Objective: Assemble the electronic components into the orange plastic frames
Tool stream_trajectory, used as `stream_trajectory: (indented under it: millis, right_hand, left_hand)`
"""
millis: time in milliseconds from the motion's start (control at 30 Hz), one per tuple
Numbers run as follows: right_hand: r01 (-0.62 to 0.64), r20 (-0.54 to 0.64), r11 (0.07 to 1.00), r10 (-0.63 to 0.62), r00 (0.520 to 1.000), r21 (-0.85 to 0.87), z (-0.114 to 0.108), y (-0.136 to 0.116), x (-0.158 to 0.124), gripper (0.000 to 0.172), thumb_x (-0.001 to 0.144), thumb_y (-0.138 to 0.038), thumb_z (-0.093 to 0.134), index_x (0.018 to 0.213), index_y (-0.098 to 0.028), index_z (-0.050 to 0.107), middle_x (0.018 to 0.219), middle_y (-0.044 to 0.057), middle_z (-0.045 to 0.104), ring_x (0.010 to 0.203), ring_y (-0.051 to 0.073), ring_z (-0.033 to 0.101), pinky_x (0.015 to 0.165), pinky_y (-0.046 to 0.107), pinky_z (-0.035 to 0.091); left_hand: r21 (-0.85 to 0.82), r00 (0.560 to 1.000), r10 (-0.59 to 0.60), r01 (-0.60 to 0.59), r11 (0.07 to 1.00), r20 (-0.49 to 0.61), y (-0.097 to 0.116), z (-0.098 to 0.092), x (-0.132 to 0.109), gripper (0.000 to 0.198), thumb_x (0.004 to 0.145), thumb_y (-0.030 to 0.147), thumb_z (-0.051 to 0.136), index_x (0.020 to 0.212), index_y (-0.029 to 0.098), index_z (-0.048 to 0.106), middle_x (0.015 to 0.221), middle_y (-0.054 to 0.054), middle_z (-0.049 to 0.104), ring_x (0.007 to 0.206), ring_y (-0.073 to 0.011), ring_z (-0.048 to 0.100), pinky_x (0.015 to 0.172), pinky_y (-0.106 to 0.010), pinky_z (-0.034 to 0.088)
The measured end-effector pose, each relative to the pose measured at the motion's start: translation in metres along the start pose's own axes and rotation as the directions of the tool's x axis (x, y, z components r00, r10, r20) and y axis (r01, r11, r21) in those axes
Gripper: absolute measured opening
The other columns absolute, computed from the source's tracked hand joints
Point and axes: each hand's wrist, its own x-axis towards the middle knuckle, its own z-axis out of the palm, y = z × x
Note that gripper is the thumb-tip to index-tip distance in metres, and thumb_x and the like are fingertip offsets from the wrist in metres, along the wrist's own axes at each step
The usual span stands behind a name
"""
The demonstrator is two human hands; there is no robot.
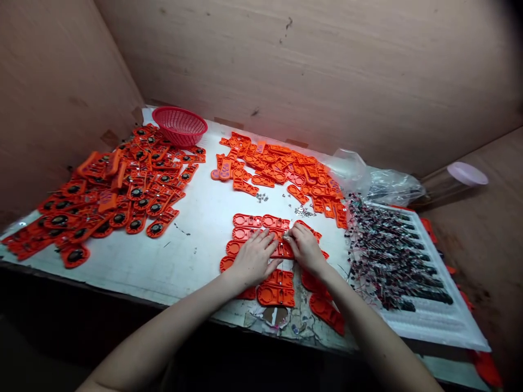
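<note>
Rows of flat orange plastic shells point(261, 221) lie on the white tabletop point(204, 218) in front of me. My left hand point(254, 257) rests flat on these shells with its fingers stretched out. My right hand point(304, 246) sits just to the right, fingertips pinched together over one shell near the left hand's fingers. What the pinch holds is too small to make out. A small scatter of tiny metal parts point(303, 211) lies just beyond the hands.
A heap of orange shells with black round inserts point(118, 190) fills the left side. Another heap of bare orange shells point(281, 169) lies at the back. A red mesh basket point(180, 125), a white tray of dark wired components point(392, 256), clear plastic bags point(376, 182) and wooden walls surround the table.
</note>
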Motion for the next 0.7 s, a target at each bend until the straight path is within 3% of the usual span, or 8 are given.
stream_trajectory:
  millis: [367,567,700]
  right_hand:
    - [0.100,-0.024,0.995,-0.101,0.995,-0.007,0.001,0.005,-0.001,0.019,0.092,-0.017,0.041,0.075,-0.021,0.048,0.078,0.006,0.050,0.075,0.021,0.046,0.070,0.033,0.041]
    - [0.016,-0.086,0.999,-0.013,0.996,0.039,0.008,-0.003,-0.009,0.021,0.093,-0.018,0.043,0.074,-0.020,0.051,0.077,0.006,0.051,0.075,0.021,0.048,0.071,0.034,0.041]
    - [0.012,-0.054,0.995,-0.006,0.999,0.100,-0.003,-0.003,-0.013,0.017,0.094,-0.019,0.044,0.082,-0.019,0.057,0.080,0.005,0.053,0.075,0.019,0.052,0.069,0.031,0.045]
  left_hand:
    - [-0.023,0.999,0.033,-0.034,0.999,-0.040,-0.004,-0.005,0.004,0.040,0.092,0.034,0.043,0.125,0.015,0.055,0.128,-0.010,0.058,0.128,-0.0265,0.045,0.110,-0.045,0.032]
    - [-0.027,0.999,0.025,-0.026,0.999,-0.028,-0.002,-0.004,0.004,0.043,0.087,0.030,0.049,0.126,0.015,0.054,0.132,-0.011,0.055,0.128,-0.0275,0.044,0.110,-0.046,0.032]
    - [-0.013,0.999,0.023,-0.023,1.000,-0.022,-0.002,-0.004,0.005,0.042,0.086,0.028,0.049,0.126,0.015,0.054,0.131,-0.011,0.055,0.127,-0.0281,0.045,0.110,-0.048,0.032]
